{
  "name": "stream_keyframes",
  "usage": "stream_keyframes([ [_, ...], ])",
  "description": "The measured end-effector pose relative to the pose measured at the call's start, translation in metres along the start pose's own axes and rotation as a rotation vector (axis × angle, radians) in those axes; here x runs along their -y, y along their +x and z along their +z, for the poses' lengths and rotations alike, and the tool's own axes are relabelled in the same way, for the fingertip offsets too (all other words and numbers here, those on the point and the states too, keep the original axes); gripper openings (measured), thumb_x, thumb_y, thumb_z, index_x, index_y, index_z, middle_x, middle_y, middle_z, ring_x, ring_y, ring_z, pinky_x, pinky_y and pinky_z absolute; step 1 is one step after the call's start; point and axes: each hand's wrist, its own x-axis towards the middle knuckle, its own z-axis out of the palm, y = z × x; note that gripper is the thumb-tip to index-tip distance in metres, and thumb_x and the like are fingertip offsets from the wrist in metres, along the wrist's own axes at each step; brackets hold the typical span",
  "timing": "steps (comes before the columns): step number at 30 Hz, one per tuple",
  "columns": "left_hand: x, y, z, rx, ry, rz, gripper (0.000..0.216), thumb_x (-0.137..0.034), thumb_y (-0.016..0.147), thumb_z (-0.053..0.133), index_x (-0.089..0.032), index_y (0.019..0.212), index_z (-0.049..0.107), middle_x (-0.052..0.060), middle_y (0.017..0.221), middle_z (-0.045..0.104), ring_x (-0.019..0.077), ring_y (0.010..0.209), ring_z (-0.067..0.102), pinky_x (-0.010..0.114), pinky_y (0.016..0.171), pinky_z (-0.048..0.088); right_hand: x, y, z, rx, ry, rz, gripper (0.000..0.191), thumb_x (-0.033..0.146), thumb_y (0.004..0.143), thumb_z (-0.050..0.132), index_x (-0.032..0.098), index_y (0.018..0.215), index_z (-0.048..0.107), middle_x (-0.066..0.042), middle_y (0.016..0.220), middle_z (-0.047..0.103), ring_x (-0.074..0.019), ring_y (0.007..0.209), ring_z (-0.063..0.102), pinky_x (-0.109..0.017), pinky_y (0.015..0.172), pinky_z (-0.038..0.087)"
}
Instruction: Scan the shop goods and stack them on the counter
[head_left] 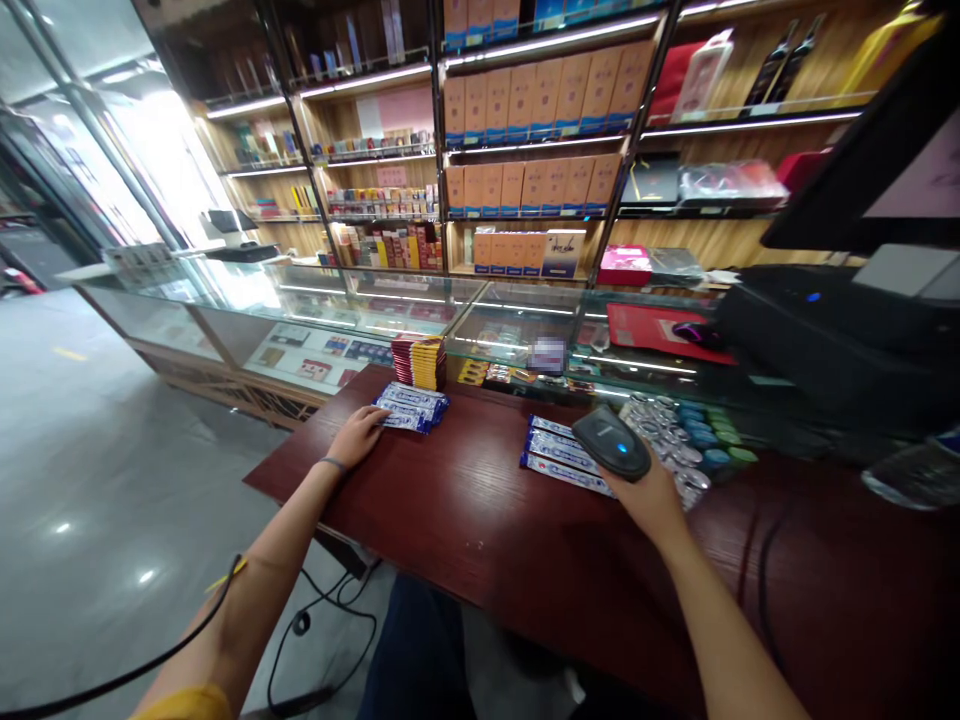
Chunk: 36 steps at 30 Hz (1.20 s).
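Left hand (360, 434) flat on the dark red counter (465, 520), fingers loose, touching a blue packet stack (411, 406) — grip unclear. Three blue packets (559, 458) lie mid-counter. Right hand (651, 492) grasps a barcode scanner (611, 443) just over them.

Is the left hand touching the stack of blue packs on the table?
Touching. The head view shows the left hand lying on the dark red table, its fingertips resting against the near end of the blue packs, with no gap visible.

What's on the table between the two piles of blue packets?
Nothing: between the left packets and the right packets, the head view shows only bare table.
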Motion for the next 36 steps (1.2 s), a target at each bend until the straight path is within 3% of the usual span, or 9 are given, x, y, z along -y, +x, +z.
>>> stream_keyframes([
  [11,0.0,-0.002,0.003,0.02,0.032,0.015,0.045,-0.021,0.083,0.049,-0.021,0.125,0.065,0.011,0.129,0.058,0.0267,0.122,0.054,0.046,0.111,0.041,0.009,0.001,-0.004,-0.009,0.038,0.001,0.058,0.044,0.071,0.071,0.018,0.122,0.061,-0.012,0.107,0.074,-0.03,0.097,0.07,-0.041,0.084,0.055],
  [16,-0.022,0.008,0.013,-0.107,-0.037,0.037,0.039,-0.027,0.089,0.049,-0.022,0.125,0.064,0.011,0.13,0.058,0.0269,0.122,0.055,0.047,0.11,0.042,0.014,0.003,-0.008,-0.054,0.08,-0.011,0.058,0.042,0.071,0.072,0.016,0.121,0.061,-0.013,0.106,0.075,-0.0297,0.096,0.071,-0.041,0.083,0.056],
  [20,-0.068,0.032,0.033,-0.182,-0.114,0.088,0.037,-0.033,0.094,0.05,-0.022,0.127,0.061,0.01,0.129,0.058,0.0259,0.121,0.056,0.047,0.109,0.043,0.017,0.004,-0.011,-0.103,0.103,-0.006,0.057,0.038,0.069,0.073,0.018,0.121,0.063,-0.011,0.104,0.075,-0.0278,0.093,0.071,-0.039,0.083,0.057],
  [25,-0.145,0.065,0.071,-0.187,-0.238,0.18,0.036,-0.033,0.095,0.051,-0.023,0.128,0.061,0.01,0.13,0.058,0.0253,0.122,0.055,0.048,0.109,0.044,0.015,0.005,-0.014,-0.092,0.148,0.0,0.064,0.036,0.068,0.075,0.017,0.127,0.059,-0.012,0.11,0.074,-0.0298,0.101,0.07,-0.044,0.091,0.055],
  [31,-0.235,0.088,0.117,-0.055,-0.395,0.33,0.037,-0.03,0.095,0.052,-0.024,0.131,0.059,0.011,0.133,0.057,0.0253,0.126,0.053,0.046,0.11,0.043,0.024,0.005,-0.024,-0.073,0.183,0.024,0.053,0.032,0.071,0.073,0.019,0.121,0.063,-0.008,0.105,0.075,-0.0272,0.095,0.071,-0.04,0.086,0.056],
  [36,-0.28,0.089,0.14,0.063,-0.396,0.421,0.037,-0.032,0.094,0.056,-0.022,0.13,0.061,0.012,0.129,0.059,0.0257,0.119,0.056,0.043,0.104,0.046,0.031,0.006,-0.03,-0.098,0.201,0.036,0.046,0.03,0.074,0.072,0.019,0.117,0.065,-0.008,0.107,0.075,-0.0262,0.097,0.07,-0.039,0.09,0.054],
])
